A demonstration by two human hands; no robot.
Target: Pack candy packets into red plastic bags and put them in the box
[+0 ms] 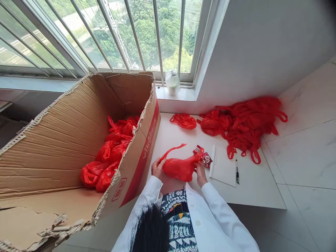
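Observation:
A red plastic bag [181, 168] is held stretched between my two hands, just above the white table. My left hand [157, 168] pinches its left end, where a long handle strip trails up and to the right. At the other end, my right hand [200, 173] grips the bag near its second handle. Whether anything is inside the bag I cannot tell. Right behind my right hand lie small dark red printed packets [206, 159], partly covered by the bag.
A large torn cardboard box [139, 150] at left holds several knotted red bags [105, 150]. More red bags [249, 119] are heaped at the back right, one [183, 121] lying apart. A notebook [223, 166] and pen [237, 171] lie right. A wrapped cup-like item [172, 82] stands on the windowsill.

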